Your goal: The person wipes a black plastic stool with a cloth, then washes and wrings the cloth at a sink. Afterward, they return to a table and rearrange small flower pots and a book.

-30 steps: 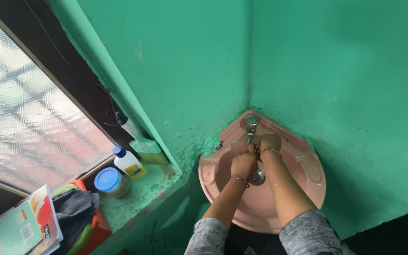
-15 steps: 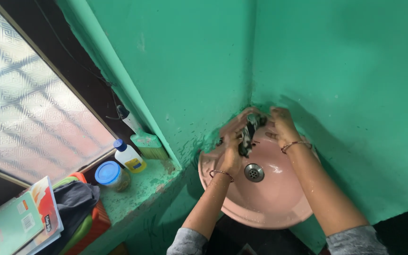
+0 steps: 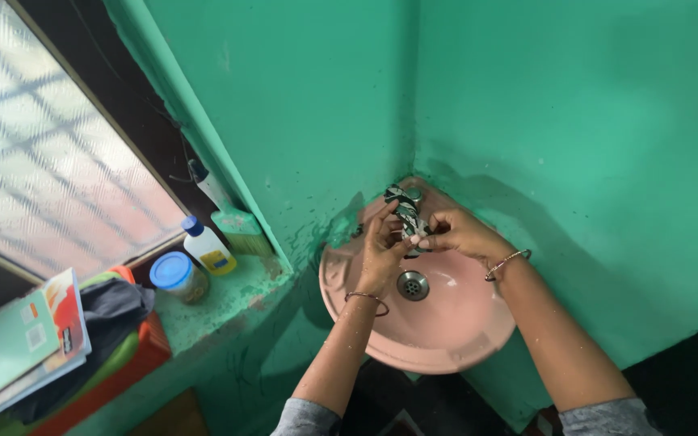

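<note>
Two hands over one pink corner sink (image 3: 446, 339): left hand (image 3: 381, 250) and right hand (image 3: 458, 232), fingers pinched together on one tap (image 3: 404, 211) wrapped in dark patterned cloth, mounted at the back rim where two green walls (image 3: 575, 121) meet. One drain (image 3: 413, 284) just below the hands. One bangle per wrist. One green ledge (image 3: 228, 295) left of basin, carrying one white bottle (image 3: 208, 249), one blue-lidded jar (image 3: 175, 274), one soap box (image 3: 240, 224). Open room only toward the sink's front edge

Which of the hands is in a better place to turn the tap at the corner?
Probably the right hand: its fingers lie on the wrapped tap, nearer its top; the left hand sits lower.
</note>
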